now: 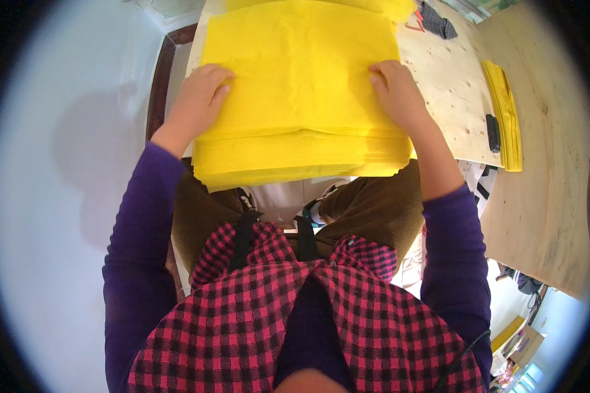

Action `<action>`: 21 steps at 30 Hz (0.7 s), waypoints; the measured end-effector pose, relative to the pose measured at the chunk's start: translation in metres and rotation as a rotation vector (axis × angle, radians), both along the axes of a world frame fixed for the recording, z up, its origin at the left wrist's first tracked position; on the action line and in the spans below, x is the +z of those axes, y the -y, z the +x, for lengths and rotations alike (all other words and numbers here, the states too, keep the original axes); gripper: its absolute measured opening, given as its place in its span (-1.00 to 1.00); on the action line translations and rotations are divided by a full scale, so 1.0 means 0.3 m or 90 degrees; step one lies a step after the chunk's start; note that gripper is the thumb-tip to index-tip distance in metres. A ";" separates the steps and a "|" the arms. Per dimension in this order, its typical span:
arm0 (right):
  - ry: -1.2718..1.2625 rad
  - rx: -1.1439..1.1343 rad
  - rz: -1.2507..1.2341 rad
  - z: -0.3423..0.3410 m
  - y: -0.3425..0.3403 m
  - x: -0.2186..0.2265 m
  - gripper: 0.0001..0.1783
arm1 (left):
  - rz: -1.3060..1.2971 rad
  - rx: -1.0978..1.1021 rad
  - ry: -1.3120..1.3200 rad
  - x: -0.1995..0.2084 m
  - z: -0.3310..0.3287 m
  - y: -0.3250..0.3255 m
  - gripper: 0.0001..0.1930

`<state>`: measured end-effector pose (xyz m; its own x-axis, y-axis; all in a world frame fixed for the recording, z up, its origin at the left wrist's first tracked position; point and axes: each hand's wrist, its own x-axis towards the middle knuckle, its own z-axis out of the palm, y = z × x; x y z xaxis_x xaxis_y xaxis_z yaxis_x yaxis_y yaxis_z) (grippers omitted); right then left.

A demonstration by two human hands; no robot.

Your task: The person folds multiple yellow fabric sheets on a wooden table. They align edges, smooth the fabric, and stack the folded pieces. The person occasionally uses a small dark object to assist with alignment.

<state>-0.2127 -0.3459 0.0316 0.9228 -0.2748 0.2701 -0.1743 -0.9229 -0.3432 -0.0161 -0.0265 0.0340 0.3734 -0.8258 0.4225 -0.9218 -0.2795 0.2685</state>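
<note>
A thick stack of bright yellow sheets [301, 85] lies on a pale plywood table [452, 78], its near edge hanging over my lap. My left hand [200, 95] rests flat on the stack's left edge, fingers bent on the top sheet. On the right side of the top sheet my right hand [396, 88] presses down with its fingertips. Neither hand grips anything that I can see; both just lie on the paper.
A narrow pile of folded yellow sheets [505, 111] lies to the right on the table, with a small black object [493, 133] beside it. A dark cloth [437, 23] sits at the far edge. A second wooden board [544, 164] stands at the right.
</note>
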 end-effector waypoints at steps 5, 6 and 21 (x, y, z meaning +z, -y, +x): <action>0.022 -0.078 -0.025 0.056 0.018 0.035 -0.71 | 0.086 0.053 -0.067 0.057 0.031 0.031 -0.77; 0.059 -0.017 -0.032 0.041 0.003 0.049 -0.71 | 0.069 0.033 -0.052 0.065 0.008 0.019 -0.75; 0.078 0.244 -0.012 -0.064 -0.409 0.086 -0.51 | 0.049 -0.087 -0.005 0.039 -0.248 -0.044 -0.59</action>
